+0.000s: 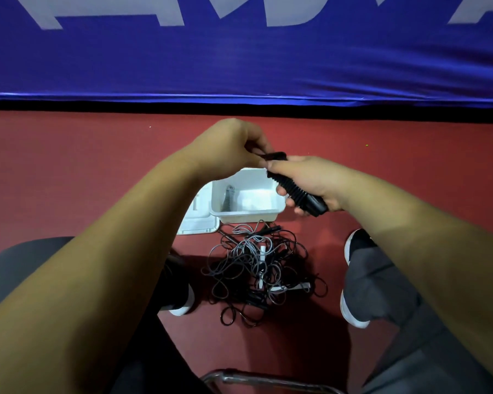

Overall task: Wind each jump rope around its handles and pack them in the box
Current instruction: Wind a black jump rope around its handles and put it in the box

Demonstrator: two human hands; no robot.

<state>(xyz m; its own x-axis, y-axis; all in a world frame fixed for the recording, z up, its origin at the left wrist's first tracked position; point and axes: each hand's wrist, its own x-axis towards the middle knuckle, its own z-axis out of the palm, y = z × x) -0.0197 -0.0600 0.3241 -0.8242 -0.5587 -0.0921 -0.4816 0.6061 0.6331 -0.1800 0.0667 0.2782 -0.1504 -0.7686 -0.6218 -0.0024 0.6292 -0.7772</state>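
Our forearms point(97, 251) fill the near frame, reaching out over the knees to meet above the box.

Black jump rope point(296, 191): two ribbed handles laid side by side as one bundle, slanting from far left to near right. The right hand point(316, 183) has its grip closed round the middle of the bundle, fingers curled beneath. This keeps the pair together and gives the other hand something firm to work against. The left hand point(231, 149) has a narrow pinch at the far end of the bundle. We cannot tell whether it holds cord or the handle tip. No slack cord trails from the bundle, so we judge the winding close to done and the end being tucked.

The bundle is held in the air, straight over the box point(248, 216), which we take as readiness for a short drop in. The box is white and open, and sits on the red floor point(69, 172). One wound rope point(228, 199), grey, stands against its left wall, with room left to the right. The lid point(197, 223) lies on the floor against the box's left side, out of the way.

Just near of the box, between our shoes point(180, 304), lies the tangle of ropes point(259, 268). Grey and black cords are looped through each other, with white handles point(262, 261) in the middle. It sits within easy reach for the next pick. We judge that several ropes remain and that pulling one free may drag the others.

A chair frame point(268, 379) shows at the near edge. A blue banner point(239, 61) closes the far side.
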